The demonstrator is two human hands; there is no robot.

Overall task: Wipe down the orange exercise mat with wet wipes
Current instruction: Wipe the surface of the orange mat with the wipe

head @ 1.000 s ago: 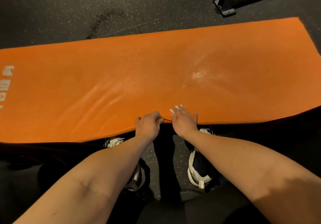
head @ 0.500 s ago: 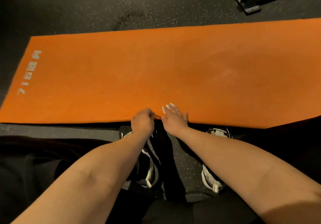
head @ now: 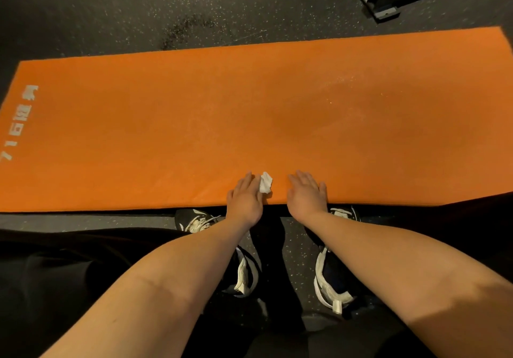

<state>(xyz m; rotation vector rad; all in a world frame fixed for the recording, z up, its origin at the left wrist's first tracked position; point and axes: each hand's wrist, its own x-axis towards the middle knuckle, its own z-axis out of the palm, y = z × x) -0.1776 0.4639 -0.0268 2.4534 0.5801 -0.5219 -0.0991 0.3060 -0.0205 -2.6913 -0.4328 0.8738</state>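
We lay our left hand and right hand flat on the mat's near edge.
Fingers straight; a crumpled wipe touches our left thumb side, and the right holds nothing.

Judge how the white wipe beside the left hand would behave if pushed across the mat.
The wipe is crumpled into a small wad, so it is probably limp and very light. Pushed across the orange mat, it would likely bunch and drag rather than slide flat.
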